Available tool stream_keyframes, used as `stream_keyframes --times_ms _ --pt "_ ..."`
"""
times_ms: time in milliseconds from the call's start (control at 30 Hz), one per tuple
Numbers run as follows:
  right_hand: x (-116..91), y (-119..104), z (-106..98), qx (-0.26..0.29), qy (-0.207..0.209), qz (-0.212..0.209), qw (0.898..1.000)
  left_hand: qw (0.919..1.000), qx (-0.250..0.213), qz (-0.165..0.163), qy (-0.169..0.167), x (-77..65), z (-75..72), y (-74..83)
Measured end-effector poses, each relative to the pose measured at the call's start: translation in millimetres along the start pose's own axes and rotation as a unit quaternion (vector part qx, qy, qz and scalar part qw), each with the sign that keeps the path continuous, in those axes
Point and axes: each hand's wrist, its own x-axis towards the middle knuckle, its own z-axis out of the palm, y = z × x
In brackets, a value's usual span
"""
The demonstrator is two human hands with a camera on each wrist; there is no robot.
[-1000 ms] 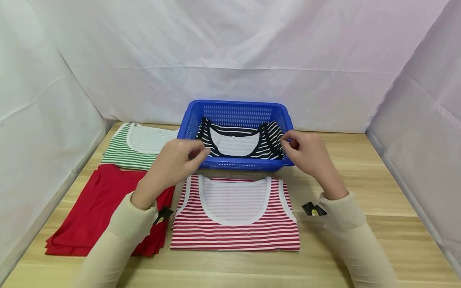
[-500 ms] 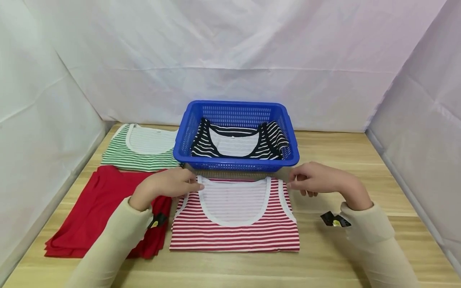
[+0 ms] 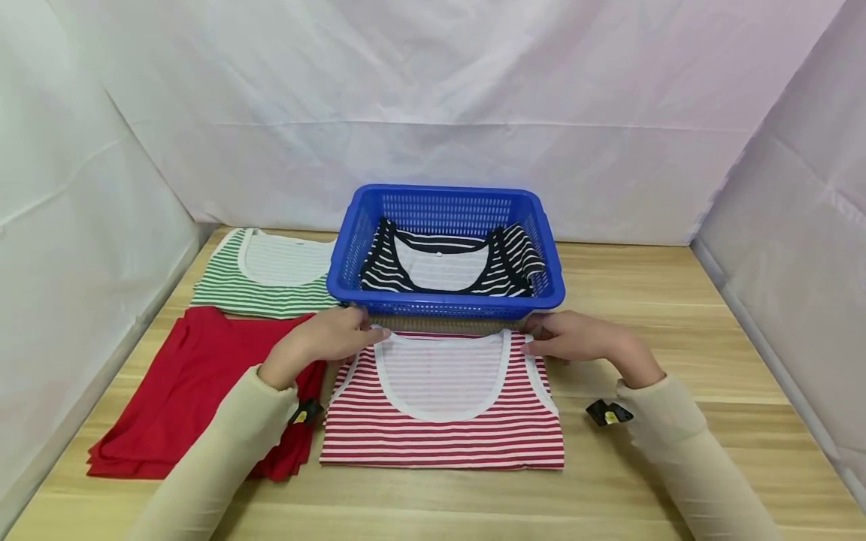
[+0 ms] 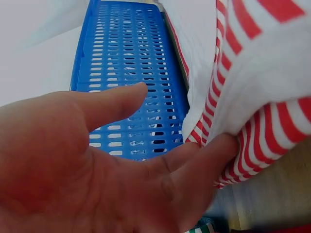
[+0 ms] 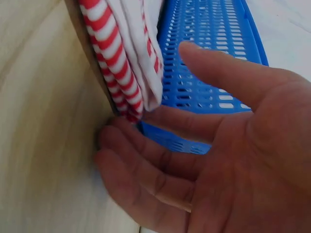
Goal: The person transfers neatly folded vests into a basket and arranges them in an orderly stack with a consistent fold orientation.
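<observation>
A folded red-and-white striped tank top [image 3: 442, 443] lies in front of the blue basket [image 3: 446, 306], its neckline facing the basket. My left hand [image 3: 331, 333] is at its upper left shoulder; in the left wrist view the fingertips [image 4: 226, 145] meet the striped fabric, while the thumb stands apart from it. At the upper right shoulder is my right hand [image 3: 575, 336]. Its fingers [image 5: 146, 145] reach to the folded edge near the tabletop, thumb spread away. Inside the basket sits a folded black-and-white striped tank top [image 3: 440, 269].
Folded red clothing [image 3: 196, 391] lies on the left of the wooden table [image 3: 683, 315]. Behind it is a folded green-and-white striped tank top [image 3: 271, 297], partly hidden by the basket. White sheets [image 3: 433, 90] hang at the back and both sides.
Both hands have come back from the basket toward the red-striped tank top's shoulders. Over the last half second the right hand has moved left to the fabric. The black-striped top stays in the basket.
</observation>
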Motion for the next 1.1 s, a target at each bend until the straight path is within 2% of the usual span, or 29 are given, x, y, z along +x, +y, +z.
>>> stream_keyframes --times_ms 267,433,567,833,1100 --pt "10 3 7 -0.033 0.040 -0.051 0.997 0.9999 0.008 0.014 0.002 -0.9 2.3 -0.7" --pt "12 4 8 -0.029 0.044 -0.067 0.996 0.9997 0.017 0.018 -0.007 0.8 2.0 -0.6" --pt "9 5 5 -0.018 0.032 -0.054 0.998 0.9995 0.025 0.012 -0.012 3.7 1.2 -1.7" --pt "2 9 -3 -0.019 0.010 0.001 1.000 0.9994 0.034 -0.005 0.001 5.0 2.4 -6.1" --pt "1 9 -6 -0.029 -0.003 0.017 0.999 0.9996 0.023 0.006 -0.017 9.3 6.5 -6.1"
